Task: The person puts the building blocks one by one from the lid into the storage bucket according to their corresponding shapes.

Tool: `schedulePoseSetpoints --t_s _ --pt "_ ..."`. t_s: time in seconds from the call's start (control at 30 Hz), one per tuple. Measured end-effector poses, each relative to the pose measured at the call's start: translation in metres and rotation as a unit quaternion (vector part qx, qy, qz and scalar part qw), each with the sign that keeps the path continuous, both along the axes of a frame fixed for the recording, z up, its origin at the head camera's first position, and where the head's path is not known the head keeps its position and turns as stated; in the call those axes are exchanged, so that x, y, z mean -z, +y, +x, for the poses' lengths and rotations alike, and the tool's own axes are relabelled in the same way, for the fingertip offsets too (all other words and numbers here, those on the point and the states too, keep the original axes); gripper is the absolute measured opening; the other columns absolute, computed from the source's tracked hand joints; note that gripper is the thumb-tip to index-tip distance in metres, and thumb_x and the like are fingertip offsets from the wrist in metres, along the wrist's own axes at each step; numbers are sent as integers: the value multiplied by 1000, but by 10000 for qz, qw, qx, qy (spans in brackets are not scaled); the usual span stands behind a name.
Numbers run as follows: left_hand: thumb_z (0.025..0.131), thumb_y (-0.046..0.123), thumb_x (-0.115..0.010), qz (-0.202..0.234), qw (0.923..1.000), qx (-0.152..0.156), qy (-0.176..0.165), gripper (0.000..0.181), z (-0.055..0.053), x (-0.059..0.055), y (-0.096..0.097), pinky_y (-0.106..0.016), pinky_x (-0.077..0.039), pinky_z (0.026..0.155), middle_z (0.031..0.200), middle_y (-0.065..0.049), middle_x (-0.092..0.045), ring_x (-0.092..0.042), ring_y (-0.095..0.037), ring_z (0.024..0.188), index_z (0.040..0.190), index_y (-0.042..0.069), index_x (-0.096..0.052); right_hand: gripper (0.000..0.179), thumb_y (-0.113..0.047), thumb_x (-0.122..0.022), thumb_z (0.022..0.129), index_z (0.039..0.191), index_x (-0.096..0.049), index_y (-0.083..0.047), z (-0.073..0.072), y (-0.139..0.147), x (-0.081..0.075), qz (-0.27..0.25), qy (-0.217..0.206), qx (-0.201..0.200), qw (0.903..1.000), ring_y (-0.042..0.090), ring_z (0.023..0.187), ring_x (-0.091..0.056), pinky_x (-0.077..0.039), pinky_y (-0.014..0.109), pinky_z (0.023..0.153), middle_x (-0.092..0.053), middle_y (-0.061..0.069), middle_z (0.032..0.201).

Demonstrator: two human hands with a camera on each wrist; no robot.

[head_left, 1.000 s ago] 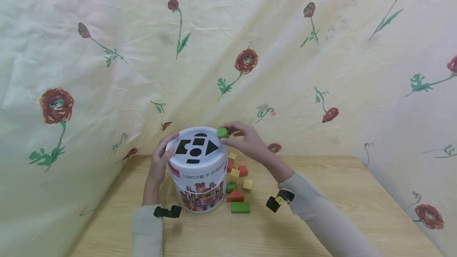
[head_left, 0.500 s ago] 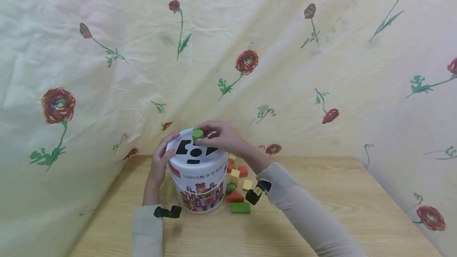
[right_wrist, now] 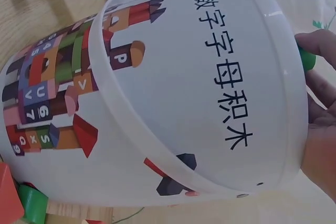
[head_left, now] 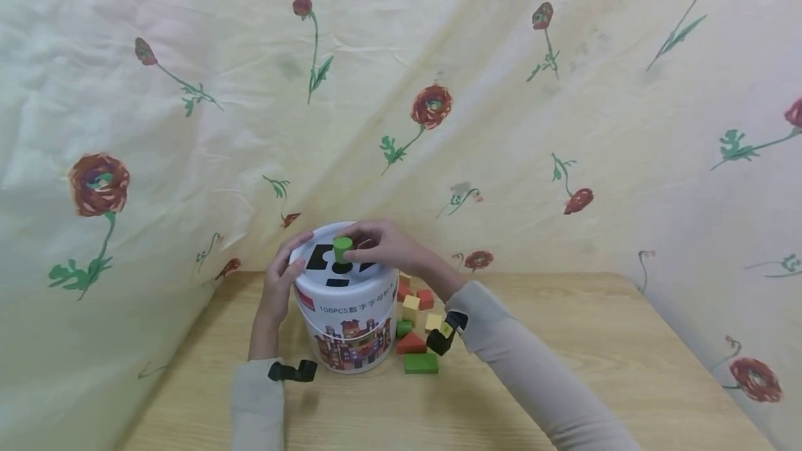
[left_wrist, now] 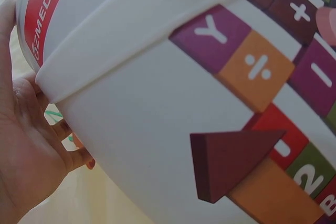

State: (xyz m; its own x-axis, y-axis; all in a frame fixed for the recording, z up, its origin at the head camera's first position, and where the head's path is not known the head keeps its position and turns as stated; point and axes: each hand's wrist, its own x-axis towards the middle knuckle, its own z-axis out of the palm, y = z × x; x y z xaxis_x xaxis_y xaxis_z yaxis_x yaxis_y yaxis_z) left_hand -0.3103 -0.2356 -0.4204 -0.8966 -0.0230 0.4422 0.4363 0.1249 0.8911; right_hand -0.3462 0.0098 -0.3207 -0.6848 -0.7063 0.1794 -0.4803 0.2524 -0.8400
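Note:
A white bucket [head_left: 326,333] printed with coloured toy blocks stands on the table, its lid [head_left: 370,281] cut with shaped holes. My left hand [head_left: 277,291] holds the bucket at its upper left edge, the thumb by the lid's rim. Between the thumb and fingers of my right hand [head_left: 395,248] is an upright green cylinder block [head_left: 342,248], pinched above the middle of the lid. Its lower end overlaps the round hole [head_left: 341,268] from the head camera; whether it enters the hole, I cannot tell. In the right wrist view the lid's edge partly hides this green cylinder block [right_wrist: 307,59].
Right of the bucket lie several loose blocks: a green rectangular block [head_left: 421,364], a red triangular block [head_left: 411,344], a second green cylinder [head_left: 404,329] and yellow blocks [head_left: 410,307]. Flowered cloth [head_left: 476,124] hangs behind the wooden table [head_left: 539,339].
My right hand has carried the green cylinder block leftward from the lid's right edge to its middle, then slightly down towards the round hole. My left hand has stayed on the bucket.

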Motion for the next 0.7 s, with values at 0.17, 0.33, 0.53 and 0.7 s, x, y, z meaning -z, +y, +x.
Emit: schedulePoseSetpoints --t_s 0.17,0.33,0.53,0.7 --pt "102 25 -45 13 10000 33 -6 49 -1 0 0 -17 -43 102 157 -2 -42 -41 -18 139 150 16 -50 38 -22 -74 93 131 -68 -17 -1 -1 2 93 -27 -40 9999 19 105 -66 -53 33 91 -71 4 118" --pt "103 25 -45 16 10000 18 16 49 -1 1 0 -17 -44 101 157 -2 -42 -41 -18 138 150 16 -50 38 -21 -74 93 130 -69 -16 1 -2 0 114 -111 -4 9999 20 102 -65 -53 31 90 -71 5 117" --pt "102 24 -45 41 10000 20 59 49 -2 1 -1 -16 -46 99 156 -4 -43 -43 -18 135 150 14 -50 37 -22 -75 93 129 -69 -17 2 -2 0 183 -73 58 9998 19 101 -65 -53 30 88 -71 3 115" --pt "102 25 -45 66 10000 31 36 49 -3 2 -1 -16 -48 97 155 -3 -43 -43 -18 134 150 14 -50 37 -21 -75 92 129 -69 -16 2 -1 1 137 -36 26 9999 20 99 -64 -53 29 86 -71 4 112"
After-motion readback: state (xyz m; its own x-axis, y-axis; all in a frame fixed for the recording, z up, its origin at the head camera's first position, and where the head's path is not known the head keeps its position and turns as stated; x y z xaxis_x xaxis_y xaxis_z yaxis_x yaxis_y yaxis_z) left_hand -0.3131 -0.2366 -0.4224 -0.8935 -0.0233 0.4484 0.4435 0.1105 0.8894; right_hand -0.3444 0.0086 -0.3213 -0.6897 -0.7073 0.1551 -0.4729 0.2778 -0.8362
